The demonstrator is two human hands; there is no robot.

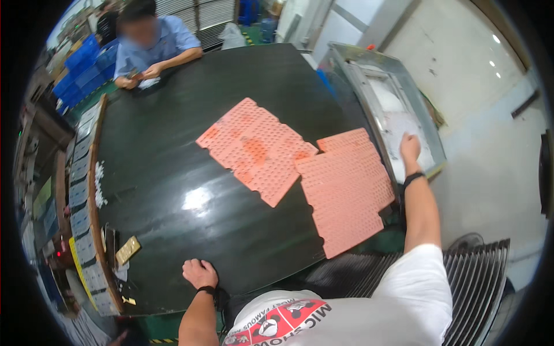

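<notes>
My left hand point(200, 273) rests on the near edge of the dark table point(248, 236), its fingers curled in and nothing visible in them. On the right, my right hand point(410, 148) reaches over a long metal-framed bin point(434, 138) with white material point(398, 122) inside. Its fingers are closed, and what they hold, if anything, is hidden. Nearest to that arm lie pink studded plates point(349, 193), one overlapping another point(345, 139). Touching their left side is a further pink plate point(254, 151) with orange patches, set at a slant.
Along the table's left edge runs a wooden rail point(92, 190) with white scraps point(100, 184) beside it. A gold-coloured block point(128, 250) lies at the near left. Across the table a person point(156, 49) in a blue shirt handles something small. Ribbed grey panels point(467, 288) stand at the near right.
</notes>
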